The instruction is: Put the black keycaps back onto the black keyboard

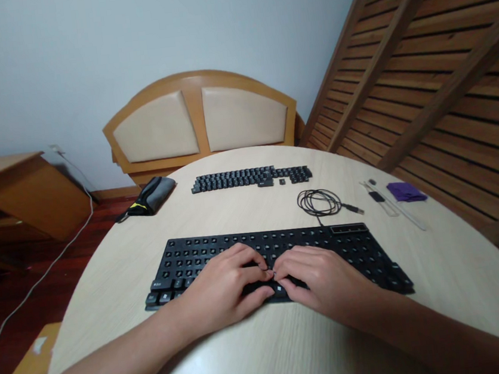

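A black keyboard [291, 239] lies across the front of the table, with bare switch posts where most of its keycaps are off. Keycaps remain along its bottom left, and one with a Windows mark sits just below my fingertips. My left hand [233, 279] is bent over the middle of the keyboard, its fingers drawn together. Opposite it, my right hand [318, 275] curls in so that both sets of fingertips meet over the lower rows. Whatever lies between the fingertips is hidden. Farther back, removed keycaps [235, 179] stand in rows, with a single keycap [282, 181] at their near side.
Behind the keyboard lies its coiled USB cable [308, 209]. At the right are a wire tool with a black grip [377, 196], a thin white stick [408, 218] and a folded purple cloth [405, 191]. A grey-black pouch [155, 196] rests at the table's left edge.
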Demonstrator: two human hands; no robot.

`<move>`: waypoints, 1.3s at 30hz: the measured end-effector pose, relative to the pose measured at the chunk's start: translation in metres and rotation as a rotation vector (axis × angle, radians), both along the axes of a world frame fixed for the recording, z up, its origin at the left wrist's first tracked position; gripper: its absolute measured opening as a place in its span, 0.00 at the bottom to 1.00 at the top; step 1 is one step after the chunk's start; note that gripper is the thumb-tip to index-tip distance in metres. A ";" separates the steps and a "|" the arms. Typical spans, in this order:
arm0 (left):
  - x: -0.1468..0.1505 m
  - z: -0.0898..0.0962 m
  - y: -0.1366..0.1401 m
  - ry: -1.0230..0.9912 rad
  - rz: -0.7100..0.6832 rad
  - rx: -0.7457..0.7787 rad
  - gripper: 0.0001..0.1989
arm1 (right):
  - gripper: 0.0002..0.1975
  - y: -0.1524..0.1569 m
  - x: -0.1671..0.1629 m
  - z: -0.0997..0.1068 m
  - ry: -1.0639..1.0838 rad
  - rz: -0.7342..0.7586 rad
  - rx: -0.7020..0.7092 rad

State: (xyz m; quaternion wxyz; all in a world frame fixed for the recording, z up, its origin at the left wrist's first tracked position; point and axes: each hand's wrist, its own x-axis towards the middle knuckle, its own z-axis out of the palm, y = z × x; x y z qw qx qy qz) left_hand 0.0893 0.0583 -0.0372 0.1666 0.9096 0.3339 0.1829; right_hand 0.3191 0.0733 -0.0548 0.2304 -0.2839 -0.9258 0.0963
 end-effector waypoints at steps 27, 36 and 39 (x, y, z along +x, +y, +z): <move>-0.004 -0.003 0.005 0.057 -0.050 0.061 0.16 | 0.16 0.095 0.002 0.007 -0.235 -0.545 -0.029; -0.003 -0.002 0.006 0.046 -0.051 0.076 0.16 | 0.24 0.144 -0.023 0.012 -0.396 -0.662 -0.057; -0.004 -0.002 0.005 0.048 -0.047 0.065 0.16 | 0.24 0.152 -0.030 0.011 -0.398 -0.673 -0.056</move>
